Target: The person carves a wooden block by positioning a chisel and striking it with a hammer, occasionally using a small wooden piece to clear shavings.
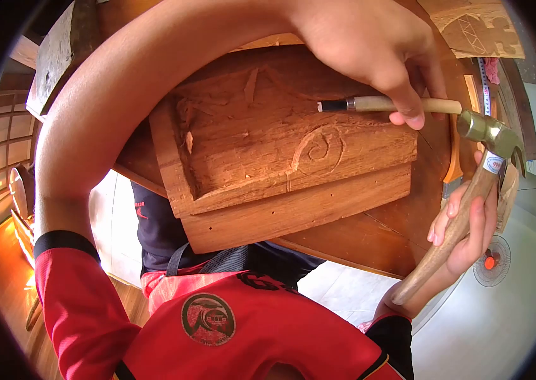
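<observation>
The left hand (369,47) has its thumb and fingers closed round the wooden handle of a chisel (372,103), leaving the butt free—seemingly so the hammer (448,244) can meet it squarely. The right hand's (475,221) fingers are curled round the hammer's handle, its head at or just beside that butt. Beyond the left fingertips, the blade points across the carved board (236,136), over the side above the spiral; I cannot tell if it touches wood. The board probably lies slantwise to suit the reach.

Beneath it is a brown tabletop (344,239). Near the right fingertips lies a flat brush (454,171)—and past that hand, a fan (491,261) stands in the room.
</observation>
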Available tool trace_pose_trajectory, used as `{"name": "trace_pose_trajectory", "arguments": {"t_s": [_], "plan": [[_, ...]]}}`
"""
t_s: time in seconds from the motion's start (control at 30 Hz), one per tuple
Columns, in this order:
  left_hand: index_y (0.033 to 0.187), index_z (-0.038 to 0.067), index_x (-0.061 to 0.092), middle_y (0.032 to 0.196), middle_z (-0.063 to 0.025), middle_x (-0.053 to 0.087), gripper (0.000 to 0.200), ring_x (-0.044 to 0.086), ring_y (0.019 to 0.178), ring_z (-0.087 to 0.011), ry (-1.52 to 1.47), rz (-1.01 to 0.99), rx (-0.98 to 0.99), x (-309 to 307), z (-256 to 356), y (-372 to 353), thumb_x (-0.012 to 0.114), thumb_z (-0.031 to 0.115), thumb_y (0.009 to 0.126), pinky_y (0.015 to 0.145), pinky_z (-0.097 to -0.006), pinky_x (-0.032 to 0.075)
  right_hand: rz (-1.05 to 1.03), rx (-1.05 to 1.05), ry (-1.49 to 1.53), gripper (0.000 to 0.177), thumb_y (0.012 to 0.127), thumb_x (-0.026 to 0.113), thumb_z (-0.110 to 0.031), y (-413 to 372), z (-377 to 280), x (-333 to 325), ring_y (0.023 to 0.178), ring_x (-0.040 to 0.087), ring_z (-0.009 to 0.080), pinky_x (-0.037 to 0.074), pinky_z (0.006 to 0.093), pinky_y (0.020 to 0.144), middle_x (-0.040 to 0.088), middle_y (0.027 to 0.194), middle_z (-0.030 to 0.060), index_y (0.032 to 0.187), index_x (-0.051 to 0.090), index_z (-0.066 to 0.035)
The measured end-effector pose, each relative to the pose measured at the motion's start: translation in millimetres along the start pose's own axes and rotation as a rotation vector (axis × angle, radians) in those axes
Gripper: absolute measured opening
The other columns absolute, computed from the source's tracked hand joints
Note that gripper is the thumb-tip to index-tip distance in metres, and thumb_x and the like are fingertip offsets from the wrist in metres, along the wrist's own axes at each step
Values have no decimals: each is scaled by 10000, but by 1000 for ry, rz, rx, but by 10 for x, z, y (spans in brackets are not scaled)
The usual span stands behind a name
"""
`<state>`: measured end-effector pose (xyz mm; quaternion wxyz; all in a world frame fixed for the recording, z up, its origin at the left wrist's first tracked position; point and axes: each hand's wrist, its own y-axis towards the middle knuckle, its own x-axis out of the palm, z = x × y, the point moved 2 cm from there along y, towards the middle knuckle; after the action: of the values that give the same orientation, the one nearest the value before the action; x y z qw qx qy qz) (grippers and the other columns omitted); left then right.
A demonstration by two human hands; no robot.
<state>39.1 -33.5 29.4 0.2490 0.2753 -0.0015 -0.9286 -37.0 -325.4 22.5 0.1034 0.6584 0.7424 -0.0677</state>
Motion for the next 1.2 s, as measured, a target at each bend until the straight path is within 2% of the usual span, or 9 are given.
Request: {"name": "trace_pose_trajectory", "arguments": {"t_s": [0.1, 0.2, 0.47, 0.57, 0.7, 0.77, 0.87, 0.97, 1.2], "plan": [[1288, -29, 673, 952, -142, 762, 407, 703, 880, -214, 92, 108, 70, 83, 57, -56, 633, 251, 996, 849, -357, 539, -41, -12, 108, 565, 1070, 369, -220, 51, 19, -77, 360, 380, 106, 378, 241, 331, 511, 746, 82, 1552, 321, 70], [1278, -32, 677, 964, -156, 761, 403, 702, 909, -219, -83, 6, 0, -51, 51, -28, 629, 252, 996, 866, -358, 538, -55, 39, 57, 555, 1076, 371, -214, 28, 31, 16, 362, 382, 105, 380, 240, 335, 492, 741, 70, 1558, 327, 58], [1176, -44, 707, 955, -161, 752, 360, 693, 898, -241, -89, -86, 45, -128, -17, 6, 625, 260, 1002, 858, -385, 537, -83, 77, 49, 542, 1089, 373, -227, 51, 61, 5, 371, 397, 104, 384, 238, 347, 499, 750, 72, 1555, 347, 49], [1155, -50, 708, 951, -165, 751, 356, 691, 893, -250, 49, 95, 163, 42, -26, -131, 628, 261, 1002, 854, -390, 535, -77, 91, 75, 537, 1089, 379, -224, 73, 73, -38, 366, 402, 102, 377, 236, 349, 500, 745, 75, 1549, 358, 52], [1154, -52, 710, 958, -169, 751, 358, 690, 899, -258, 23, 39, -221, -8, 241, 41, 634, 260, 996, 863, -389, 533, -75, 59, 108, 542, 1088, 390, -222, 80, 57, -4, 372, 409, 107, 388, 237, 350, 508, 748, 80, 1552, 350, 55], [1156, -54, 710, 957, -171, 749, 361, 692, 912, -260, -66, 22, -238, -39, 232, 59, 638, 259, 990, 870, -387, 532, -117, 105, -9, 549, 1095, 373, -235, 42, 60, 69, 373, 415, 107, 399, 241, 342, 500, 747, 76, 1563, 321, 47], [1167, -65, 706, 958, -178, 747, 377, 695, 939, -268, -142, -44, 26, -106, -53, -46, 645, 256, 979, 885, -385, 534, -71, 89, 70, 532, 1090, 386, -223, 79, 50, -7, 375, 406, 102, 393, 238, 352, 504, 743, 75, 1547, 356, 47], [1190, -78, 698, 959, -188, 739, 401, 694, 946, -290, -24, -121, -15, -135, -15, -14, 651, 253, 966, 902, -387, 539, -62, 73, 67, 522, 1089, 384, -213, 78, 47, 16, 376, 399, 101, 387, 237, 356, 504, 744, 74, 1542, 371, 46], [1239, -66, 688, 1071, -213, 641, 444, 671, 1006, -321, 270, 159, -2, 83, -24, -125, 663, 266, 946, 925, -414, 538, -31, 70, 114, 525, 1081, 422, -216, 98, 34, 6, 399, 413, 93, 382, 227, 362, 515, 741, 78, 1536, 392, 43]]}}
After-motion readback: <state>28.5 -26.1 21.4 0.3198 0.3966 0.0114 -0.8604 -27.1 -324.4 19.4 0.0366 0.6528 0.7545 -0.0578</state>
